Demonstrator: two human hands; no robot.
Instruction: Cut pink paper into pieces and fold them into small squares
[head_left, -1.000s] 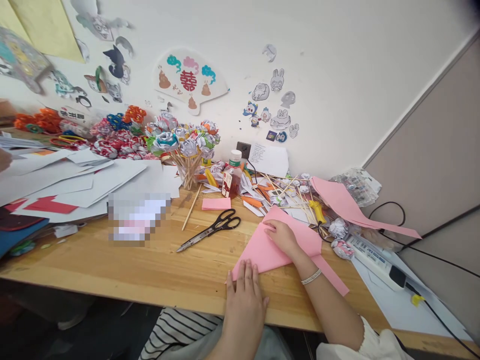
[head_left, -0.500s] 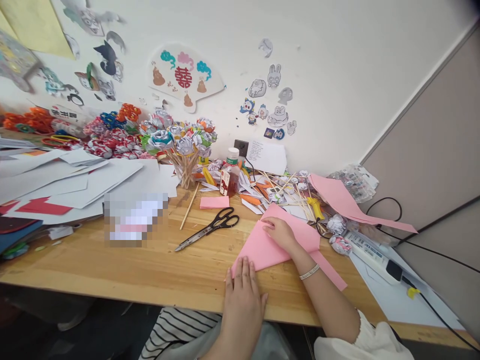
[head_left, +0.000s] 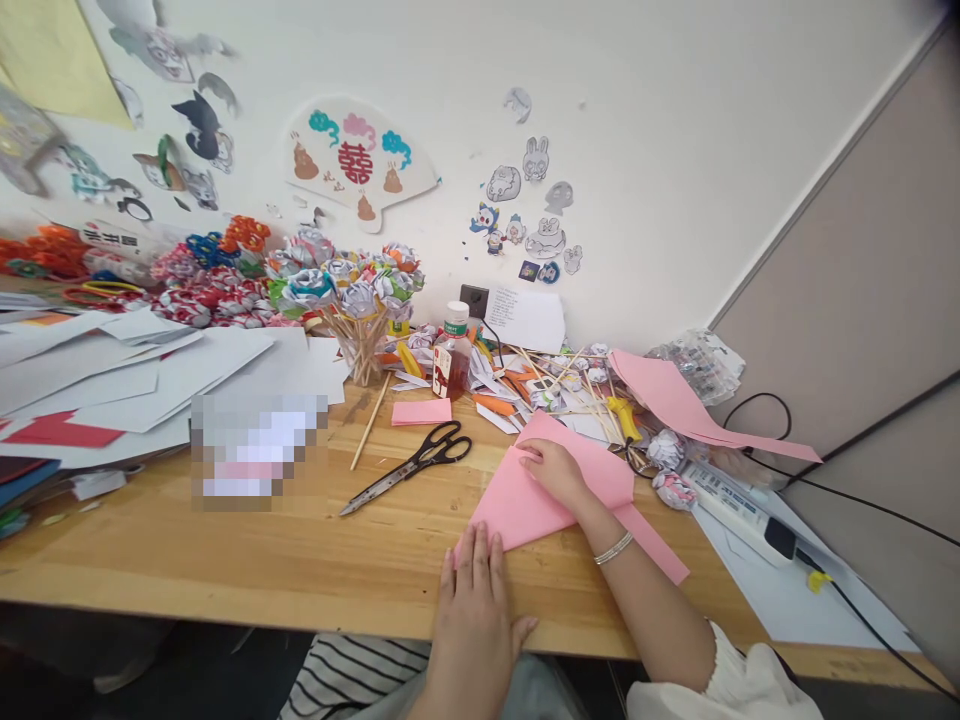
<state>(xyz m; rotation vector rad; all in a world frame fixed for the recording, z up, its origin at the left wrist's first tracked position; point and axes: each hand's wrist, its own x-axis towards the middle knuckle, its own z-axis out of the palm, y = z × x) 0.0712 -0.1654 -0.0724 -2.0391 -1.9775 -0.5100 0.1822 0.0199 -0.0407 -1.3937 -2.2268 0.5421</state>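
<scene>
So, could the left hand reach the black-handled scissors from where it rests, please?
Probably yes: the left hand lies flat on the folded pink paper, and only bare wooden desk separates it from the black-handled scissors.

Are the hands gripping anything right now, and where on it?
Nothing is gripped. Both press flat on the folded pink paper: left hand at its near corner, right hand on its upper middle.

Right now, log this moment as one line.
left hand flat on pink paper near corner | right hand pressing fold on top | scissors lying to the left, untouched | wooden table
</scene>
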